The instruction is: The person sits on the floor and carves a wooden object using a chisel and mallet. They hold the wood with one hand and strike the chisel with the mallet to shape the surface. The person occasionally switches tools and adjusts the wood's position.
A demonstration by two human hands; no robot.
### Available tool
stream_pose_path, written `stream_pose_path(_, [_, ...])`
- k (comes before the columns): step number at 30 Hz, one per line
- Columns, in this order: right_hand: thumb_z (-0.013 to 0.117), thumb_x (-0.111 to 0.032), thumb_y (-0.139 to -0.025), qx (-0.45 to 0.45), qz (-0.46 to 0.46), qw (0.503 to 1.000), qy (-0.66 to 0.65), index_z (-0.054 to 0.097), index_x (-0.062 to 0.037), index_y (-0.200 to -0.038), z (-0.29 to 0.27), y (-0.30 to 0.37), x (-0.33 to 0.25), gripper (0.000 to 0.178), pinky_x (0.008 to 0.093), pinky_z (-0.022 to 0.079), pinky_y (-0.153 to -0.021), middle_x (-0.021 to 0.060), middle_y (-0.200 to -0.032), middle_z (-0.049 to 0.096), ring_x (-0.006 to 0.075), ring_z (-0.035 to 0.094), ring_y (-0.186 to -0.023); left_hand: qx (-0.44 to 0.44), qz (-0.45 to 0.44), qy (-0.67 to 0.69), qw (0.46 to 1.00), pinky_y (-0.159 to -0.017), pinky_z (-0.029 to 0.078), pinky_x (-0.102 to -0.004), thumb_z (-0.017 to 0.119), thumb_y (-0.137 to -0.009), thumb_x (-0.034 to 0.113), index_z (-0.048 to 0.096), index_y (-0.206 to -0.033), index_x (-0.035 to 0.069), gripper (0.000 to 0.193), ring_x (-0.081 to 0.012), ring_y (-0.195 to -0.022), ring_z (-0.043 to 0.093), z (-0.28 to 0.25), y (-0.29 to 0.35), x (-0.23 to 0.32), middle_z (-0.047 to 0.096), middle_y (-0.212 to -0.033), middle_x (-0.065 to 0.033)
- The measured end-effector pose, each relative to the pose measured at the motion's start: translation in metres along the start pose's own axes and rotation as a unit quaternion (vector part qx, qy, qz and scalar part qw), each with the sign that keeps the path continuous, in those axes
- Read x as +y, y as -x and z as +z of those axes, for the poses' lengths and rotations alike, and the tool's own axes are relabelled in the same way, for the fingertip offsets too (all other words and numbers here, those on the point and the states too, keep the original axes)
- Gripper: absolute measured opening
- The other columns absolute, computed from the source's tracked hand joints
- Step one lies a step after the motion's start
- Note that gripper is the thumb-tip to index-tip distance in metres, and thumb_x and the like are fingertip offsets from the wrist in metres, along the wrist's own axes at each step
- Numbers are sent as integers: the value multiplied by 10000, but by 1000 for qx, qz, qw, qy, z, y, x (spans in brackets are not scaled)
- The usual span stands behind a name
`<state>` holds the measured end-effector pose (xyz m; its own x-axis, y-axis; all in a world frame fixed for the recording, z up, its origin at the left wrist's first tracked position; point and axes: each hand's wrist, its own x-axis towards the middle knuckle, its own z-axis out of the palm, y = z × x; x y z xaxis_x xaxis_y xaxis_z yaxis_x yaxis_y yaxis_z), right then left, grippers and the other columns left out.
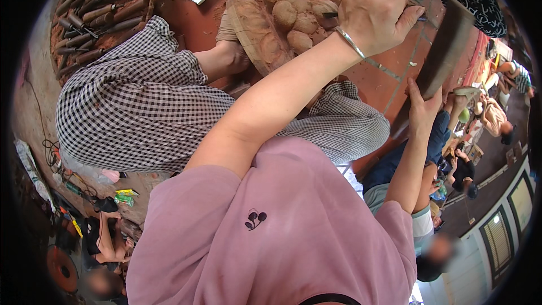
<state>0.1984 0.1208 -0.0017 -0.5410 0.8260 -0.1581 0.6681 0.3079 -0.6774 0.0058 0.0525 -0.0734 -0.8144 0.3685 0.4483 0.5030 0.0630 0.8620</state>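
1. Check your left hand [374,20]. It is clenched around a chisel [330,15], with the dark tip set against the wood carving [288,14]. Your fist hides most of the handle.
2. Check your right hand [423,107]. It grips the lower end of a flat wooden mallet [446,45], which is raised to the right of the left hand and well apart from the chisel.
3. Locate the workpiece. The wood carving, a block cut into rounded lobes, lies on the red tiled floor [389,85]. Your foot [237,28] is pressed against its near side, and your leg in checked trousers [141,96] extends out to it.
4. Hazard: an off-centre blow. The mallet face is broad and your left knuckles sit just beside the chisel head, so a skewed swing would likely land on your fingers.
5. Hazard: tip slip. The lobes are curved. A shallow chisel angle could let the edge skate across the surface and gouge a neighbouring lobe.
6. Hazard: workpiece shift. Only your foot appears to brace the block. If the pressure eases, a blow may push the block away, or send the blade toward the foot.
7. Note the spare chisels [96,5] lying on the floor beyond your leg, clear of the swing.
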Motion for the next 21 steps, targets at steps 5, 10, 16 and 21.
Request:
stream_pose_path(5, [702,-55,-850,8,-76,992,103,532,-21,-1020,0,1,-1,243,240,465,-639,29,-805,598,108,575,-697,42,18,26,999,-428,477,-345,634,-851,381,628,-644,99,350,-239,-505,617,-1,-1,2,599,-586,-62])
stream_pose_path(10, [705,-67,-859,14,-23,998,-53,544,10,-1127,4,5,-6,322,246,489,-625,46,-831,614,115,593,-691,17,50,21,998,-433,481,-340,635,-852,374,609,-633,100,352,-239,-510,618,-1,2,2,593,-589,-60])
stream_pose_path(16, [704,-67,-859,5,-24,989,-145,536,17,-1211,3,0,-12,399,258,488,-644,46,-859,612,121,591,-708,41,57,25,997,-422,467,-340,634,-855,379,599,-631,102,357,-235,-510,615,1,2,0,587,-585,-59])
stream_pose_path(21, [711,-89,-852,23,-103,985,140,544,-11,-1113,-1,-3,-2,319,273,469,-718,26,-870,601,129,574,-766,58,53,30,996,-409,440,-346,634,-854,393,597,-638,111,358,-231,-498,603,1,7,-10,572,-574,-52])
